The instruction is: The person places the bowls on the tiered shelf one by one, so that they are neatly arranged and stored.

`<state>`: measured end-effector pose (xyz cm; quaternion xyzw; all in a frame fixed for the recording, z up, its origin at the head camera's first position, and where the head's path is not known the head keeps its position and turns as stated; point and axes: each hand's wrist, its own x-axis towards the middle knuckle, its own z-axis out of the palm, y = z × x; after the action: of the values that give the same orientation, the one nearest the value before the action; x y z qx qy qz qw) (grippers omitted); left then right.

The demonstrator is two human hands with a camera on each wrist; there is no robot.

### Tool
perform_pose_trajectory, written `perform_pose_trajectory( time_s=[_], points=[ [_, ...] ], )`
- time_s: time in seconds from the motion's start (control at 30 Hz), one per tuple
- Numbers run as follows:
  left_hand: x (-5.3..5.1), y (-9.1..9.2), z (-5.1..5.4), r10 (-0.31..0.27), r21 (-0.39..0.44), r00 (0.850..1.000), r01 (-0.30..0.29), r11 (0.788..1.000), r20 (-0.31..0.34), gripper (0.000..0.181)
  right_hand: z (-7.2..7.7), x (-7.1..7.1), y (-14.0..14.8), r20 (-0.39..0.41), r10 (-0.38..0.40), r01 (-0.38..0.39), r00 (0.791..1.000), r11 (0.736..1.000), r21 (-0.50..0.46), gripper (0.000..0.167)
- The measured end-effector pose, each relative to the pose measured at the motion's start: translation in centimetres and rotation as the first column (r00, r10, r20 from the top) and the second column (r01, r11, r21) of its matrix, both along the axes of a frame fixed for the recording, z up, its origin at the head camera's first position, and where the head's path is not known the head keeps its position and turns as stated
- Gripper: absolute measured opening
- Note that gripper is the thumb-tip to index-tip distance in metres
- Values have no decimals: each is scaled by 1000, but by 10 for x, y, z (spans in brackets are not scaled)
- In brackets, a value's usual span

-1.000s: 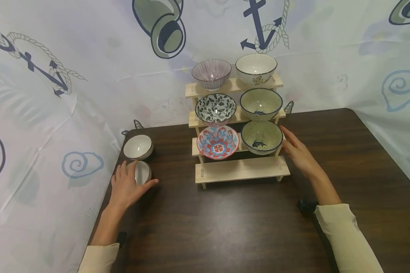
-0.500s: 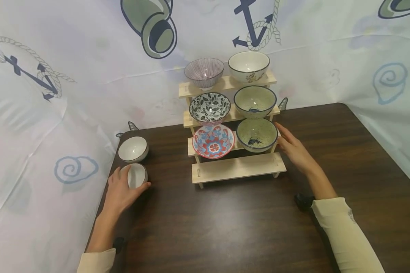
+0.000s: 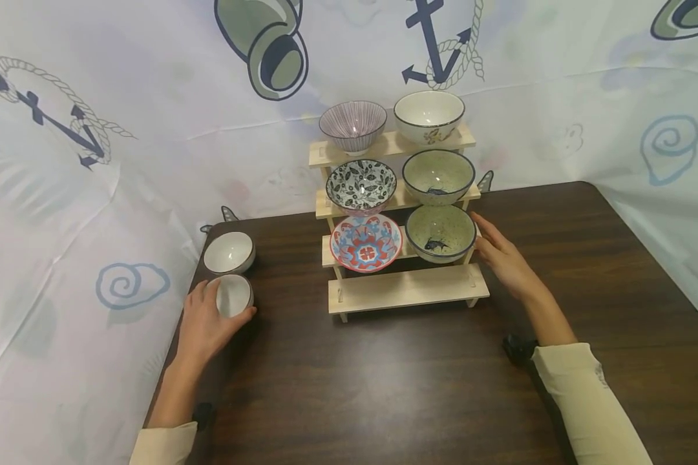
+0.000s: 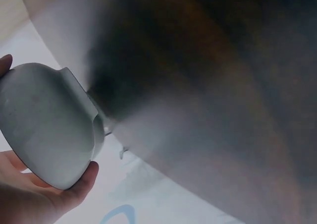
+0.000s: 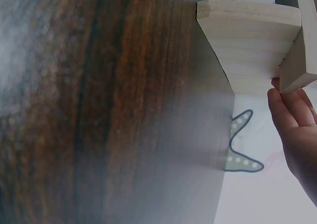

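At the table's left, my left hand [image 3: 205, 323] holds a small white bowl [image 3: 234, 296] between its thumb and fingers. In the left wrist view that same bowl [image 4: 49, 120] shows its pale inside, with fingertips at its rim. A second white bowl [image 3: 229, 252] stands just behind it. My right hand [image 3: 508, 261] is at the right side of the stepped wooden stand [image 3: 407, 289], its fingers extended beside the green bowl [image 3: 441, 234]. In the right wrist view, those fingertips [image 5: 275, 96] touch the wood and partly disappear behind it.
Patterned bowls fill the upper three steps, among them a red-and-blue bowl [image 3: 366, 243], a black-and-white leaf bowl [image 3: 360, 186] and a striped bowl [image 3: 353, 126]. The lowest step is bare wood. A printed cloth [image 3: 151, 174] hangs behind the dark table [image 3: 378, 387].
My left thumb and fingers have drawn in around the small white bowl. The head view has shifted slightly. My right hand stays at the stand's side.
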<state>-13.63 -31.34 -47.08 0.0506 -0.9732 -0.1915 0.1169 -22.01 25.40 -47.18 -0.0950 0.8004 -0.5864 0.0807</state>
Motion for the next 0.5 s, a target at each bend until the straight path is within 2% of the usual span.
perform_pose_trajectory(
  time_s=[0.1,0.5],
  points=[
    [1,4,7,-4,2,999,4,1000,-39,87,0,1,0,2,-1,1,1000,1000,6,63],
    [3,24,34,-42,43,992,47,998,-118,88,-1,-1,0,6,-4,4,1000,1000,-6,62]
  ],
)
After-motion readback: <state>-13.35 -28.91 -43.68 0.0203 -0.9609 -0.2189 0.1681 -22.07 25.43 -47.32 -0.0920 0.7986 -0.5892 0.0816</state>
